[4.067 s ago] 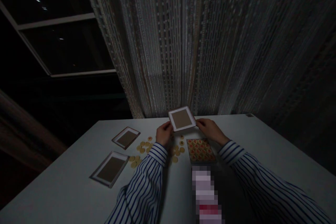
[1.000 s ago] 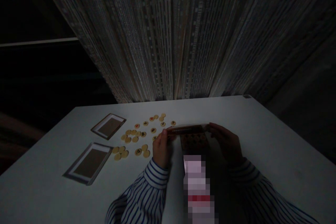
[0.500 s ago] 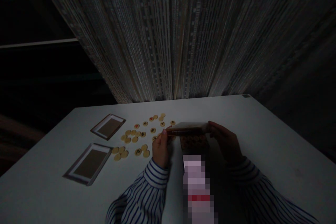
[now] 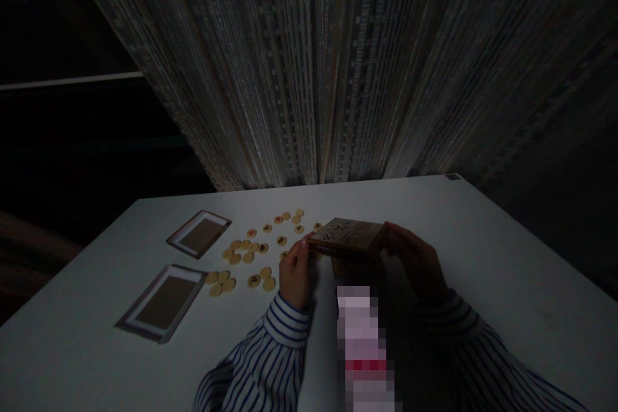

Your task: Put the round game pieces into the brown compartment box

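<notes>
The lid is tipping over toward the person. It is no longer showing just its thin side, as it was a moment ago; now its top is showing too, with dark marks printed on it. So the lid is being turned, not put down, and the hands are keeping their places at its ends.

The top is facing up and a bit toward the person, and a dark side is facing the person. The long way seems to be running across, from hand to hand, but the tilt is making that hard to judge.

The left hand is pinching the left end, with its thumb near the close corner. The right hand is pinching the right end. The fingers of both hands are nearly closed, with only the lid between them.

The lid is hanging over a dark box, hiding most of it. I can't tell if they are touching. Round pieces are lying loose on the white surface, to the left. Past them, a far tray and a near tray are lying with their grey insides up.
</notes>
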### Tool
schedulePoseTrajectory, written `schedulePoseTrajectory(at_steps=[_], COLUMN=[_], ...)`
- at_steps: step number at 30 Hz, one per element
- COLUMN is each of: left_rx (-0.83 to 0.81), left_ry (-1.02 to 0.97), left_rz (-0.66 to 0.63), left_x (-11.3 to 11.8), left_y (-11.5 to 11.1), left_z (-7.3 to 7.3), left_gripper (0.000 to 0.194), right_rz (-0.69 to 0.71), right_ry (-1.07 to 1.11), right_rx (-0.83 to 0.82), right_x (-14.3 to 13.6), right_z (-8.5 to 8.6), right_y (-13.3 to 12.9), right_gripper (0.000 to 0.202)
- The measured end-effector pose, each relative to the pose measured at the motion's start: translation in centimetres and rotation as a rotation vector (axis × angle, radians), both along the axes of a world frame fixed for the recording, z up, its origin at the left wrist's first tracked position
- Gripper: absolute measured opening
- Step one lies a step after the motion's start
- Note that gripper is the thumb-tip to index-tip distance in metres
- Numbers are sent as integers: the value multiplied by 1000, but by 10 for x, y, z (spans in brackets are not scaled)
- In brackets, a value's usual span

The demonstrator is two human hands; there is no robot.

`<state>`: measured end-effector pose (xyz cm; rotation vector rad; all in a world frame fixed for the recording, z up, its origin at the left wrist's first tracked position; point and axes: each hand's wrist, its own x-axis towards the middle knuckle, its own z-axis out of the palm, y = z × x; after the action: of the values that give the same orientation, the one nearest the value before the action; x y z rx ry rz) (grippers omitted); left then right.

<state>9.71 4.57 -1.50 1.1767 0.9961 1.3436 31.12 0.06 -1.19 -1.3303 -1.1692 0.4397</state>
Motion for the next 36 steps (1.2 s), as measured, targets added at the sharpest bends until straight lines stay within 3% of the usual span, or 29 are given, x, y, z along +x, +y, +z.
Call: schedulePoseTrajectory(at_steps=[12, 36], left_rx=[-32, -187], left_ry=[-13, -24], left_rz=[23, 80], left_x=[-1, 1], left_y=[4, 8], left_z=[-10, -8], left_gripper=[47, 43], right_rz=[-17, -52], right_ry=[12, 76], right_rx=[-16, -63], right_x=[-1, 0], right_z=[6, 2], right_y=[-2, 2], right_gripper=[30, 31])
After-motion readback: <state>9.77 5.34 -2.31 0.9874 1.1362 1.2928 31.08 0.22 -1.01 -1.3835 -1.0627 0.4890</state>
